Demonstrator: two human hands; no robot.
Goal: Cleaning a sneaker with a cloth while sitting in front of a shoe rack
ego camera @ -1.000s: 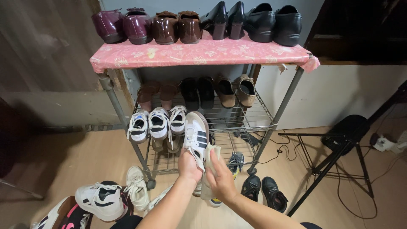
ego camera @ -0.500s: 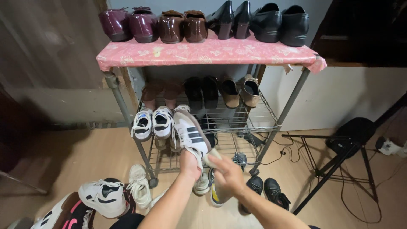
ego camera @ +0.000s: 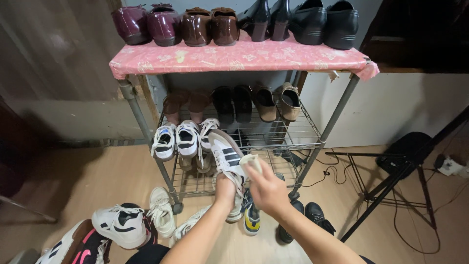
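Left hand (ego camera: 225, 188) grips a white sneaker (ego camera: 227, 155) by its heel, toe up, before the rack (ego camera: 312, 142); right hand (ego camera: 266, 188) pinches a cloth (ego camera: 250, 162) against its side; shoes (ego camera: 234, 22) line the top shelf

You have a white sneaker (ego camera: 225, 155) with three black side stripes and white laces just below the centre of the frame, tilted so its toe points up and to the left toward the wire rack and its heel sits lowest, gripped from beneath. Against its right side, at the frame's centre, you press a small pale cloth (ego camera: 250, 162), bunched and crumpled, touching the shoe just beside the stripes.
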